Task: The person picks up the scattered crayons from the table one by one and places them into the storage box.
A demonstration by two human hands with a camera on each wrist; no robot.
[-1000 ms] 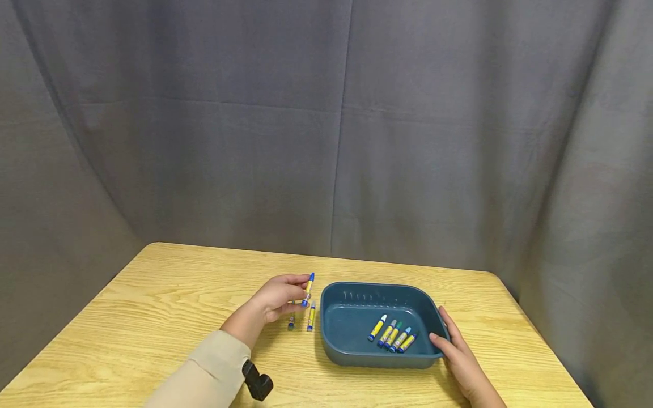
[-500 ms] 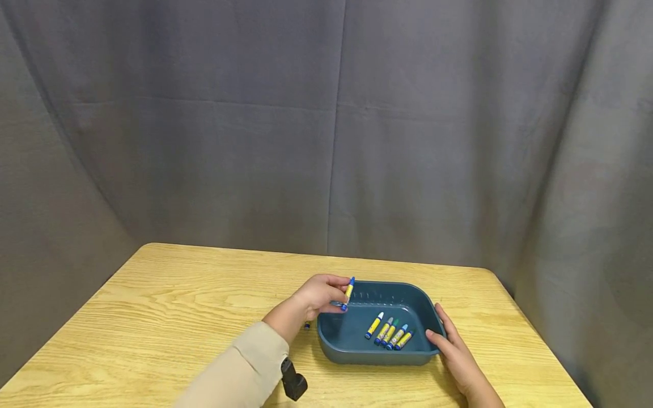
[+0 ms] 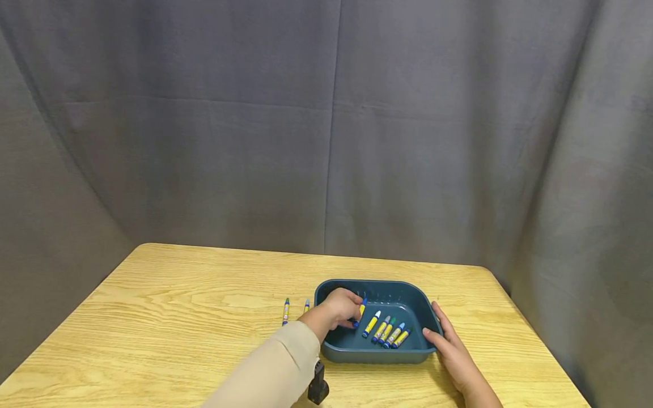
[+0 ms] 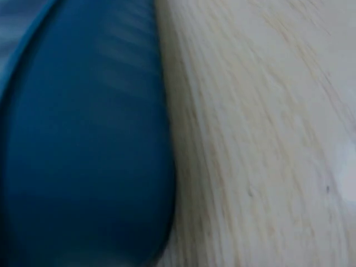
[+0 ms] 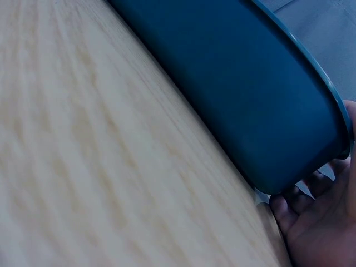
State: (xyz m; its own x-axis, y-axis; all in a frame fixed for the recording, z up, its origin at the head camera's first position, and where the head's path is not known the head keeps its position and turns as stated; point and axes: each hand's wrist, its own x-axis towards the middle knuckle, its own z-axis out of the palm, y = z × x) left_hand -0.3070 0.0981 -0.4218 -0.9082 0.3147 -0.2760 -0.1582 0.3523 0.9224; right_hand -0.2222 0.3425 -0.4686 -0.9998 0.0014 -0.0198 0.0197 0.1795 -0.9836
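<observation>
Inside the left end of a dark blue-green plastic basin, my left hand pinches a blue crayon with a yellow wrapper, tip up. Several crayons lie in a loose row on the basin floor, among them a white crayon and a light blue crayon. My right hand grips the basin's right end, thumb over the rim. In the right wrist view, its fingers curl against the outer wall. The left wrist view shows only the basin wall and table, not the hand.
Left of the basin, a dark green crayon and a partly hidden pale-tipped crayon lie on the wooden table. A grey curtain hangs behind the table's back edge. A black device sits at my left wrist.
My left hand has carried the blue crayon rightward from over the table, across the rim and down into the basin. The right hand keeps its grip on the basin.
</observation>
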